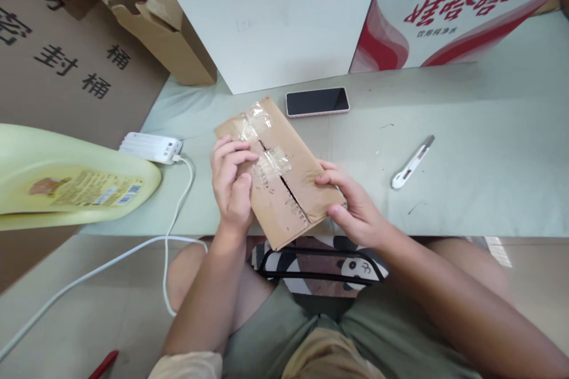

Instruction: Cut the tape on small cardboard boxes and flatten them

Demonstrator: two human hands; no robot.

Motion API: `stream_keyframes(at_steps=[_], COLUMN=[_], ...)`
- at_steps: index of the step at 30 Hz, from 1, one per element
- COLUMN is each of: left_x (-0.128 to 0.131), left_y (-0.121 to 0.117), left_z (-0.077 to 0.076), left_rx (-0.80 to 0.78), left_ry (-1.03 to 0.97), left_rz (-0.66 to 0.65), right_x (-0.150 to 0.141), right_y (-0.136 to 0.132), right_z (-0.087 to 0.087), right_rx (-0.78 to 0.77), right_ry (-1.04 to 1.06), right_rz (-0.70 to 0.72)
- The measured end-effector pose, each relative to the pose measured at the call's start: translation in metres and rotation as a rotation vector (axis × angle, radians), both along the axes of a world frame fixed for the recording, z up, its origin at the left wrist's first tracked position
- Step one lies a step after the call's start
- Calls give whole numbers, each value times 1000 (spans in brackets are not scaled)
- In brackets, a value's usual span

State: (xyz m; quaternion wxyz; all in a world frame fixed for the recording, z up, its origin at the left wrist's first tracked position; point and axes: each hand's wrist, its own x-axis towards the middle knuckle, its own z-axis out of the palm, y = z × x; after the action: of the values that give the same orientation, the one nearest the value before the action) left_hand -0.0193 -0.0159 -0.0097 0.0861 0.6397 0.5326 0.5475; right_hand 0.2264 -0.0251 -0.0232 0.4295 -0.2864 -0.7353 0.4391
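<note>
Carton [304,163] between both hands, over the tabletop's [444,124] near edge, split seam up. Steadiest support, as judged: light, even pressure at the sides, fingertips off the gap, since the taped panels [276,160] could buckle if squeezed. Left hand [235,189] half curled over one side, fingertips against cardboard. Right hand [358,210] pinches the near right corner between thumb and fingers. Utility knife [412,163] lies to its right, untouched.
</note>
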Motion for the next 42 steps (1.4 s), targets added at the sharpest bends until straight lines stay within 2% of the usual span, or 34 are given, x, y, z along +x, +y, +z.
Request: stream_keyframes(at_steps=[8,14,20,22,24,25,27,29,31,33,35,37,40,42], left_x=[-2,-18,-20,-18,-17,-16,-15,-17,-19,-22,-23,-23,-19,-16], left_y=[0,9,10,10,10,10,9,9,8,8,9,9,9,8], left_z=[-3,0,1,0,0,0,1,3,6,9,10,9,4,0], left_rx=[47,12,85,80,57,42,19,14,17,21,34,46,52,45], left_ry=[-6,170,197,183,170,165,160,170,191,203,212,236,260,225], left_rz=[-40,-58,-131,-120,-92,-76,-57,-66,-91,-103,-97,-90,-107,-137], right_x=[2,5,5,6,14,21,41,65,86,100,105,105,101,98], right_y=[1,4,2,0,1,3,10,20,28,33,33,32,31,32], right_z=[0,1,0,-2,-2,-1,3,9,15,18,21,22,21,19], right_rx=[32,41,39,-29,-173,-248,-330,-286,-244,-279,-365,-461,-518,-460], right_ry=[-29,-27,-9,30,150,213,241,59,-233,-577,-922,-1183,-1335,-1305], right_rz=[-23,-2,10,9,-26,-69,-251,-549,-819,-948,-932,-815,-655,-646])
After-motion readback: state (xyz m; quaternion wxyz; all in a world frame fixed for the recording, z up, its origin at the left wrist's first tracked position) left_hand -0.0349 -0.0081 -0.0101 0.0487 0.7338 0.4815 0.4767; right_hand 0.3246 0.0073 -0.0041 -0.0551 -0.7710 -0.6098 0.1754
